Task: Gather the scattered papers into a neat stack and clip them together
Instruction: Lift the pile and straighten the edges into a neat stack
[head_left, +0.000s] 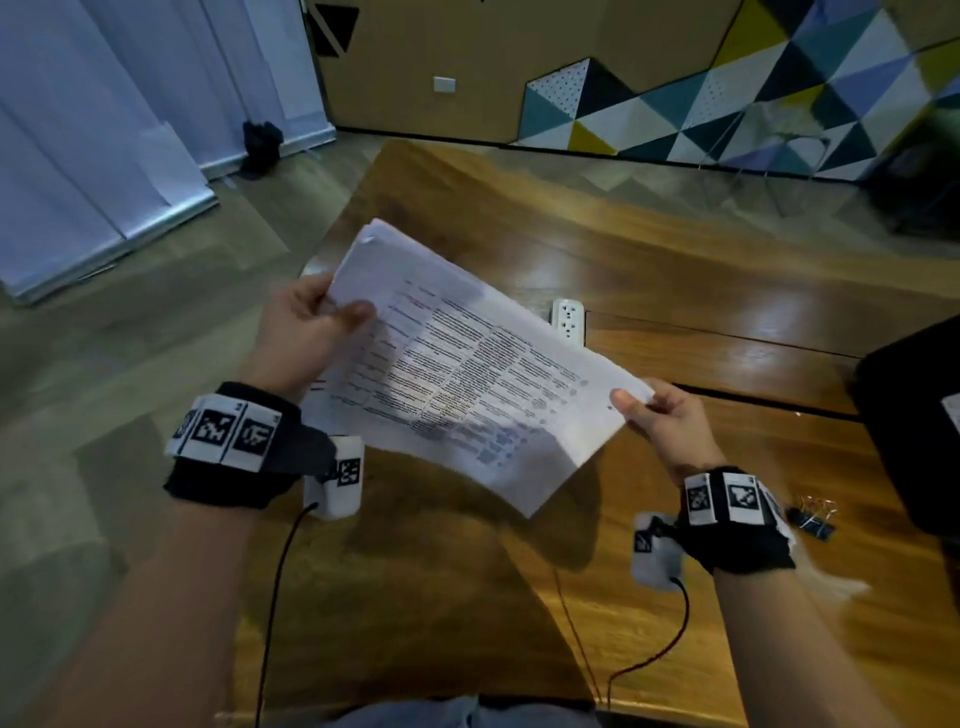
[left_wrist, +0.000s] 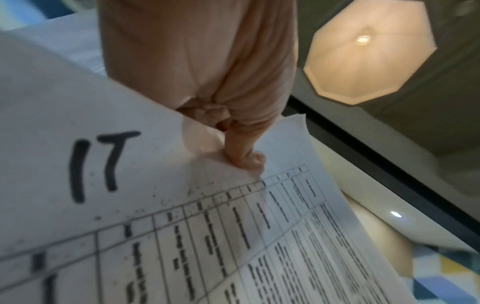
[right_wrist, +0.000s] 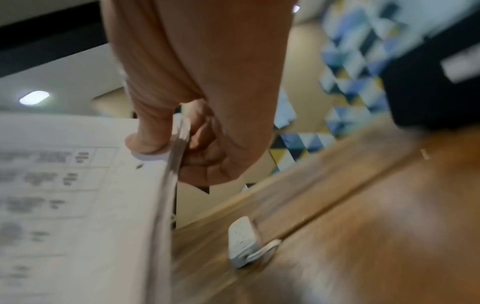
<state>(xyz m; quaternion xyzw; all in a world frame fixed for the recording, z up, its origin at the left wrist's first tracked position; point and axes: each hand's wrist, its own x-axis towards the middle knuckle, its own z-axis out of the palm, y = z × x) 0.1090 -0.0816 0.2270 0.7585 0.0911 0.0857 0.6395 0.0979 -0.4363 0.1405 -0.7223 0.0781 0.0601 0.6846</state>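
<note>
Now the left hand (head_left: 304, 325) and right hand (head_left: 662, 415) are pinching opposite ends of the papers (head_left: 467, 364), lifted above the tabletop (head_left: 675, 270); the binder clips (head_left: 813, 514) are lying just beside the right wrist, so that hand is nearer.

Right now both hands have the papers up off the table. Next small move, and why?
Probably tap the papers edge-down on the table to square them. The left hand and right hand pinch opposite ends in the air, and sheet edges look slightly fanned at the far corner. The binder clips lie by the right wrist, so clipping can follow.
</note>
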